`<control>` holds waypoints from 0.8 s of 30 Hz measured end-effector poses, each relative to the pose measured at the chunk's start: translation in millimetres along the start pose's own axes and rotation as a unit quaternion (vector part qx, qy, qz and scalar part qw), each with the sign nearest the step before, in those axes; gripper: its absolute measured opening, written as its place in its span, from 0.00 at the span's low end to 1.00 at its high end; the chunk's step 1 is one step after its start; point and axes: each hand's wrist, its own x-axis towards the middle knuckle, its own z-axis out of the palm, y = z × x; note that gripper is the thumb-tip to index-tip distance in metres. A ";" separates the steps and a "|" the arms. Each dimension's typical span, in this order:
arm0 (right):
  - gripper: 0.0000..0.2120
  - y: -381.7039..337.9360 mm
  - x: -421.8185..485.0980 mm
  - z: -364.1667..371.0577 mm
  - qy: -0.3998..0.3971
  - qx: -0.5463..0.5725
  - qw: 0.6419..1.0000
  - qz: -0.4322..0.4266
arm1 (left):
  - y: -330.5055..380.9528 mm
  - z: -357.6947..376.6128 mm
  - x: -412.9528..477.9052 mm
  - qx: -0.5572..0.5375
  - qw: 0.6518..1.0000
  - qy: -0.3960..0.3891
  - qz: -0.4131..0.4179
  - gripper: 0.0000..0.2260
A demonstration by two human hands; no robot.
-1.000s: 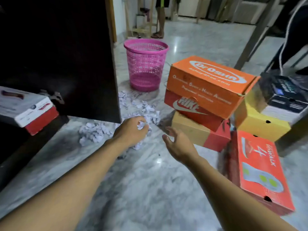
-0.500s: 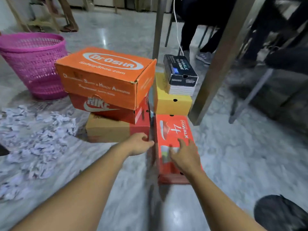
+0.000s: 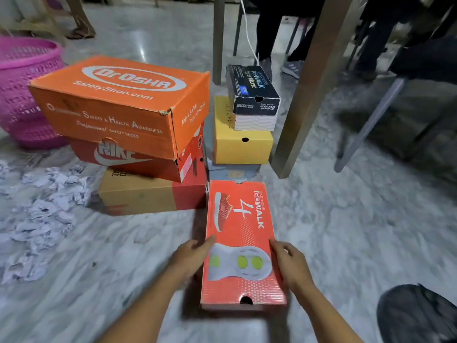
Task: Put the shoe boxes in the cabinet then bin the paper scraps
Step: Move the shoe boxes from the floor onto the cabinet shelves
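Note:
A red GoWalk shoe box (image 3: 241, 219) lies flat on the marble floor in front of me. My left hand (image 3: 191, 253) grips its left edge and my right hand (image 3: 290, 262) grips its right edge, thumbs on the lid. Behind it to the left stands a stack: an orange Dr.Osha box (image 3: 118, 105) on a red Nike box (image 3: 138, 159) on a tan and red box (image 3: 148, 194). To the right, a black box (image 3: 252, 95) sits on a yellow box (image 3: 241, 142). Crumpled paper scraps (image 3: 42, 214) litter the floor at left. The cabinet is out of view.
A pink mesh bin (image 3: 22, 90) stands at far left. A table leg (image 3: 306, 90) rises just right of the yellow box, with chair legs and seated people's legs (image 3: 269, 28) behind. My dark-clad knee (image 3: 415, 315) shows at bottom right.
The view swung right from the cabinet and scraps to the boxes. Both hands moved from above the scraps onto the red GoWalk box and now hold its two sides.

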 end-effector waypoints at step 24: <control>0.26 8.6 -33.1 0.0 -0.371 0.204 0.905 0.032 | -40.4 -52.3 -73.5 -0.221 0.975 0.005 0.033 0.22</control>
